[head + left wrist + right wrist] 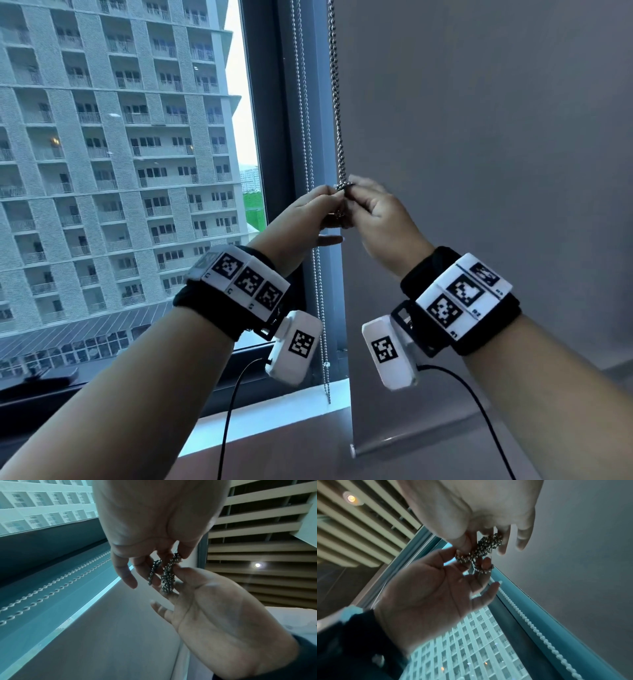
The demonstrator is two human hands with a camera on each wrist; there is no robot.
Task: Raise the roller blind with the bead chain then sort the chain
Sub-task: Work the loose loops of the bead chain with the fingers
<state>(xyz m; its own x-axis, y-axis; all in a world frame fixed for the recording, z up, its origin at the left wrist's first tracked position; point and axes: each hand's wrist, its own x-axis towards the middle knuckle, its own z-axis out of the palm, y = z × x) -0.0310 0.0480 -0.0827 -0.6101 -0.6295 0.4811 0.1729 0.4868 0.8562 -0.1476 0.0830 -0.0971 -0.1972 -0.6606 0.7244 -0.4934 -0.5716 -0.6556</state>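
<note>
Both your hands meet on the twisted bead chain (337, 102) at the centre of the frame, beside the roller blind (479, 171).

Your left hand (310, 214) and right hand (380, 209) each pinch the bunched metal strands with curled fingertips (184, 553), outer fingers loose. The blind's bottom edge sits low in the frame, so it looks mostly down. Tug unevenly and the twist could tighten into a knot; a relaxed pinch would likely let the bunch drop and swing against the window frame (298, 154).

A shiny metal bead chain (337, 102) was seen beside a matt, smooth grey blind fabric (479, 137); a second, duller white beaded chain (305, 120) looked plastic.
</note>
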